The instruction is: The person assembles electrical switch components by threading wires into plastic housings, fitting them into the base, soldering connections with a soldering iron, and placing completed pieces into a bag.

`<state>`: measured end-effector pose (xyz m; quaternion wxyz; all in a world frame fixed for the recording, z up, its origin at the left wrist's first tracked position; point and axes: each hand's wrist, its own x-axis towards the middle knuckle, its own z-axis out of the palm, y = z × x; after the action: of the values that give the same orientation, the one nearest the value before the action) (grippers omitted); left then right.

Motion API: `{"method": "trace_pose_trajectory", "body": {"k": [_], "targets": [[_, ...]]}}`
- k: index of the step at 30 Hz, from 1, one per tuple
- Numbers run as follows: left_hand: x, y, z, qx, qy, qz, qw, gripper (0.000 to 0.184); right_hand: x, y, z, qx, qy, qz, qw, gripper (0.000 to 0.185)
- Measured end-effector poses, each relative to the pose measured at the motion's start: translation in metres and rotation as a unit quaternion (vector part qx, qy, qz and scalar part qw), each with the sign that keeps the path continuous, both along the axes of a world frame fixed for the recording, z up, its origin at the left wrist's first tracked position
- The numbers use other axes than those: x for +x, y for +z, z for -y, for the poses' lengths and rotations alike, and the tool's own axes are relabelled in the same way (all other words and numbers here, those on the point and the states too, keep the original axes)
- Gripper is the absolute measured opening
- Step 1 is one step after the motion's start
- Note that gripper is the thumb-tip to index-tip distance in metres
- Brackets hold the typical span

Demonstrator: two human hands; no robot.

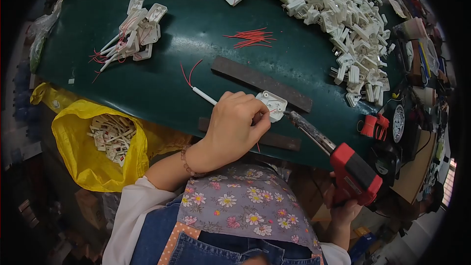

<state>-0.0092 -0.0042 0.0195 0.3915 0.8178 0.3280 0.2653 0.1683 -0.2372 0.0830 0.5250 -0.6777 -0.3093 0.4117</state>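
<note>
My left hand [233,122] is closed, thumb and forefinger pinched on a thin red wire at the left edge of an open white plastic housing [273,105]. A white cable [203,95] with two bare red leads runs out from behind that hand; its far end is hidden there. My right hand [342,209] is wrapped round the handle of a red and black soldering gun [354,174]. The tip of the gun touches or nearly touches the housing's right side. Two dark bars [262,82] lie on the table, one above and one below the housing.
Cut red wires [251,38] lie beyond the bars. A big heap of white plug housings [343,24] covers the right back. Wired housings [140,32] sit at left. A yellow bag [73,140] of white parts stands by the table's left edge. A red wire bundle [374,126] lies at right.
</note>
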Motion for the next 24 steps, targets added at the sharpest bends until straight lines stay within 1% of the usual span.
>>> {"method": "trace_pose_trajectory", "body": {"k": [5,13,24], "targets": [[0.002,0.002,-0.004,-0.011,-0.008,-0.002,1.000,0.008,0.001,0.002,-0.008,-0.012,0.017,-0.014,1.000,0.088],[0.001,0.003,-0.010,-0.070,-0.036,0.010,0.997,0.008,0.001,0.000,-0.013,-0.009,0.024,-0.013,1.000,0.084],[0.004,0.001,-0.015,-0.043,-0.051,-0.004,0.998,0.006,-0.003,-0.001,-0.007,-0.018,0.011,-0.001,1.000,0.077]]}}
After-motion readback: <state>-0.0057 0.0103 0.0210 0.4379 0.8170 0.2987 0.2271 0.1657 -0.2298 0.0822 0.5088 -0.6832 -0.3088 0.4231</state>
